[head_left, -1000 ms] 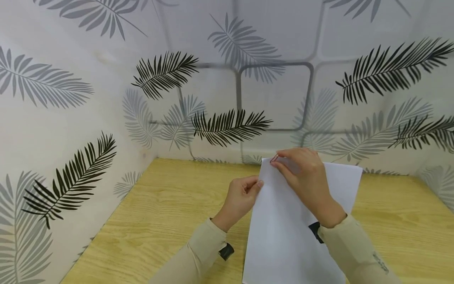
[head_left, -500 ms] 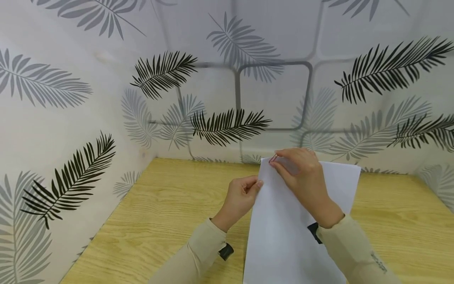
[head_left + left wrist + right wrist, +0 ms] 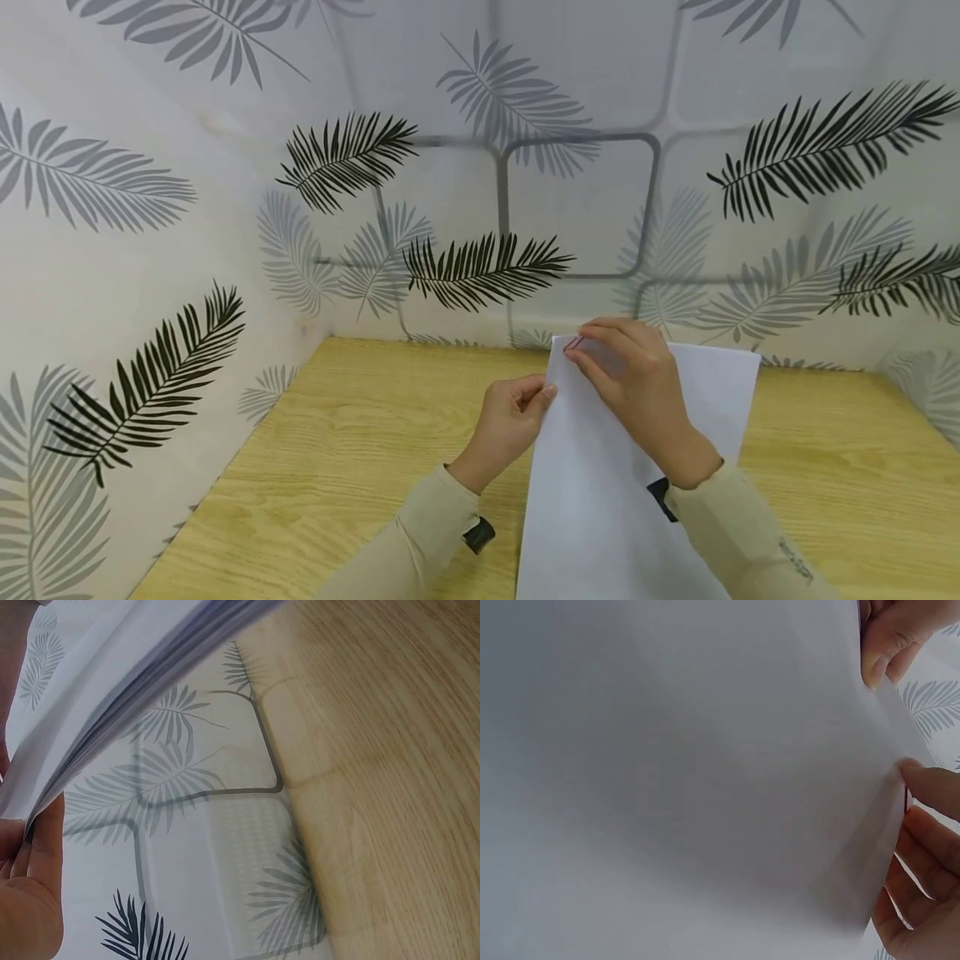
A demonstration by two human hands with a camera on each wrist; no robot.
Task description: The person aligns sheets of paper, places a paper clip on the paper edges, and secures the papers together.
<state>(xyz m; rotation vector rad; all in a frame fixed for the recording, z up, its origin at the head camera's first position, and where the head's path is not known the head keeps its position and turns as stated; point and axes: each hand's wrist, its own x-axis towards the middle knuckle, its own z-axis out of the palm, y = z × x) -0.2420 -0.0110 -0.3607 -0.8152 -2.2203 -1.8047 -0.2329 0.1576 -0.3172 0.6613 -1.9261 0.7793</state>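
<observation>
A stack of white paper sheets (image 3: pixel 600 500) is held tilted up above the table, its layered edges showing in the left wrist view (image 3: pixel 135 697). My left hand (image 3: pixel 510 429) pinches its left edge a little below the top corner, thumb on the front sheet. At the top edge near that corner, my right hand (image 3: pixel 645 383) holds a small red paper clip (image 3: pixel 573 342) between thumb and fingertips. In the right wrist view the clip shows as a thin red line right at the paper's edge, partly hidden by the thumb.
A light wood-grain table (image 3: pixel 360 450) lies under both arms. Behind it and to the left stand walls covered with leaf-patterned sheeting (image 3: pixel 465 192). A black wrist strap (image 3: pixel 478 535) shows at the left cuff, with another black strap (image 3: pixel 663 500) at the right cuff.
My right hand has shifted slightly left, and the paper clip has moved a little left and down at the paper's top edge. The left hand keeps its grip in place.
</observation>
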